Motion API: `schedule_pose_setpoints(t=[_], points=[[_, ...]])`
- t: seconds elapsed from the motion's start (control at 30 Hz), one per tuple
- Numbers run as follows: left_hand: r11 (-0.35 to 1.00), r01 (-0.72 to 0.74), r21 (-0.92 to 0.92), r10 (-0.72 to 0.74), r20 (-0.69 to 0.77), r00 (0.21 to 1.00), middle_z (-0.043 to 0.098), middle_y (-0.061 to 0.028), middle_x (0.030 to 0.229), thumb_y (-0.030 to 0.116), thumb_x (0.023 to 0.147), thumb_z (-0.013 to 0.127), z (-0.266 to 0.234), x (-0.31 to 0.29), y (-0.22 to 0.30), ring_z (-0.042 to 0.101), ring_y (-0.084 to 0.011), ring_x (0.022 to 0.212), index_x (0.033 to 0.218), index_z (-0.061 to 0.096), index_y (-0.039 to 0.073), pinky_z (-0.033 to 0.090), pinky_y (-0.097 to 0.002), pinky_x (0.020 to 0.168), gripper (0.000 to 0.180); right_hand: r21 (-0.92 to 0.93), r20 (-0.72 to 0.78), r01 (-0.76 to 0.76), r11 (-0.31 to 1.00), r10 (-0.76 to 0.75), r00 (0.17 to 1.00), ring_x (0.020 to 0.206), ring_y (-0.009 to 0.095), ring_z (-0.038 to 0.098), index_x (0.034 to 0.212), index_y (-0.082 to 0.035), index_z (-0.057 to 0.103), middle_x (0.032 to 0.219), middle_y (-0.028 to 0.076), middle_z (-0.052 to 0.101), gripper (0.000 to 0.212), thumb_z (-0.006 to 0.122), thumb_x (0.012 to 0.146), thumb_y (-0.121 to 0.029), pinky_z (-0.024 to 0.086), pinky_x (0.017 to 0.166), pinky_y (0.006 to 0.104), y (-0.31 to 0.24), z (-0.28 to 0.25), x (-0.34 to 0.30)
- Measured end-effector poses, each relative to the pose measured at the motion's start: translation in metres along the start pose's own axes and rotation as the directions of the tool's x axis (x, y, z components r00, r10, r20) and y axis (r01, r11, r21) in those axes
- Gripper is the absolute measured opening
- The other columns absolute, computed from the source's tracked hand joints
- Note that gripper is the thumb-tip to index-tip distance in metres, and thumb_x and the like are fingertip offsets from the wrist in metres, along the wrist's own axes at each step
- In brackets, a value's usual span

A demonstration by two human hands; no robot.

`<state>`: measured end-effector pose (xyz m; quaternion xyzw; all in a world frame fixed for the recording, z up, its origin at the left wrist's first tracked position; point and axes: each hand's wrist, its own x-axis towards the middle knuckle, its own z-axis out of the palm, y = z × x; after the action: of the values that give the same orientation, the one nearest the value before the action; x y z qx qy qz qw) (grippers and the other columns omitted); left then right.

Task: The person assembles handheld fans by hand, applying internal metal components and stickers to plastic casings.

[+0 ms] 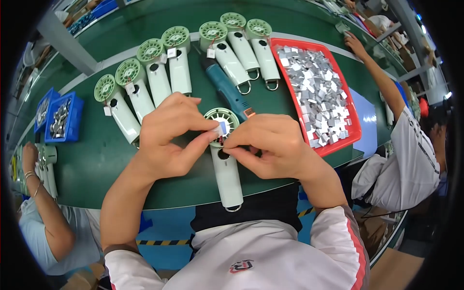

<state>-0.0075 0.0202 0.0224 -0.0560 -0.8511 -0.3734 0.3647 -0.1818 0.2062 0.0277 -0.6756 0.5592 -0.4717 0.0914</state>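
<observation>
A white handheld fan (227, 181) with a pale green round head lies in front of me, its metal loop toward the table's near edge. My left hand (176, 135) pinches a small white square pad (222, 128) between thumb and forefinger over the fan head. Thin red wires show just below the pad, at the neck. My right hand (268, 142) is closed at the neck, thumb and forefinger together beside the dark round opening on the handle. Whatever its fingertips grip is too small or hidden to name.
Several similar fans (157, 79) lie in rows beyond my hands. Between them lies a teal electric screwdriver (224, 87). At right, a red tray (355, 121) holds many small silvery-white pads. Blue bins (72, 130) stand at the left. Co-workers sit on both sides.
</observation>
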Motion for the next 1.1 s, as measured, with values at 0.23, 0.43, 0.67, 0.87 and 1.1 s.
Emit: schedule_pose_setpoints(t=[0.23, 0.43, 0.67, 0.87, 1.1], points=[[1.0, -0.019, 0.001, 0.019, -0.021, 1.0, 0.076, -0.0085, 0.083, -0.001, 0.079, 0.088, -0.0012, -0.0058, -0.0018, 0.069, -0.0273, 0.08, 0.098, 0.083, 0.004, 0.061, -0.0478, 0.09, 0.021, -0.18, 0.015, 0.192, 0.965, -0.193, 0.981, 0.067, 0.017, 0.068, 0.1, -0.007, 0.084, 0.09, 0.005, 0.077, 0.025, 0.091, 0.077, 0.002, 0.052, 0.055, 0.0291, -0.0023, 0.004, 0.0017], [0.999, -0.037, 0.007, 0.037, -0.028, 0.999, 0.076, -0.0078, 0.084, -0.001, 0.079, 0.089, 0.0017, -0.0058, -0.0023, 0.069, -0.0279, 0.079, 0.099, 0.084, 0.005, 0.061, -0.0449, 0.086, 0.022, -0.256, 0.022, 0.22, 0.941, -0.222, 0.975, 0.064, 0.015, 0.062, 0.103, -0.009, 0.086, 0.086, 0.003, 0.073, 0.029, 0.092, 0.076, 0.002, 0.046, 0.05, 0.0275, 0.0006, 0.0008, -0.0011], [0.998, -0.054, 0.039, 0.055, -0.034, 0.998, 0.077, -0.0075, 0.084, -0.001, 0.078, 0.09, 0.0055, -0.0046, -0.0027, 0.069, -0.0275, 0.079, 0.101, 0.086, 0.005, 0.061, -0.043, 0.083, 0.024, -0.275, 0.042, 0.227, 0.934, -0.224, 0.974, 0.059, 0.016, 0.057, 0.106, -0.01, 0.087, 0.077, 0.001, 0.064, 0.036, 0.092, 0.072, 0.001, 0.043, 0.05, 0.0295, -0.0019, 0.0001, 0.0003], [0.997, -0.051, 0.058, 0.051, 0.001, 0.999, 0.078, -0.0087, 0.089, -0.004, 0.08, 0.088, 0.0015, -0.0061, -0.0004, 0.07, -0.0262, 0.086, 0.105, 0.086, 0.002, 0.062, -0.0499, 0.095, 0.026, -0.27, 0.053, 0.218, 0.938, -0.212, 0.976, 0.059, 0.017, 0.058, 0.106, -0.007, 0.087, 0.074, 0.002, 0.061, 0.035, 0.091, 0.073, 0.001, 0.044, 0.05, 0.0321, -0.0027, -0.0025, 0.0002], [0.993, -0.078, 0.092, 0.081, -0.034, 0.996, 0.074, -0.0075, 0.083, -0.002, 0.077, 0.09, 0.0047, -0.0028, -0.0021, 0.068, -0.0275, 0.078, 0.1, 0.086, 0.005, 0.061, -0.043, 0.082, 0.024, -0.281, 0.084, 0.224, 0.933, -0.208, 0.974, 0.06, 0.018, 0.06, 0.108, -0.006, 0.086, 0.075, 0.002, 0.062, 0.034, 0.091, 0.074, 0.0, 0.045, 0.05, 0.0335, -0.001, 0.001, -0.0011]])
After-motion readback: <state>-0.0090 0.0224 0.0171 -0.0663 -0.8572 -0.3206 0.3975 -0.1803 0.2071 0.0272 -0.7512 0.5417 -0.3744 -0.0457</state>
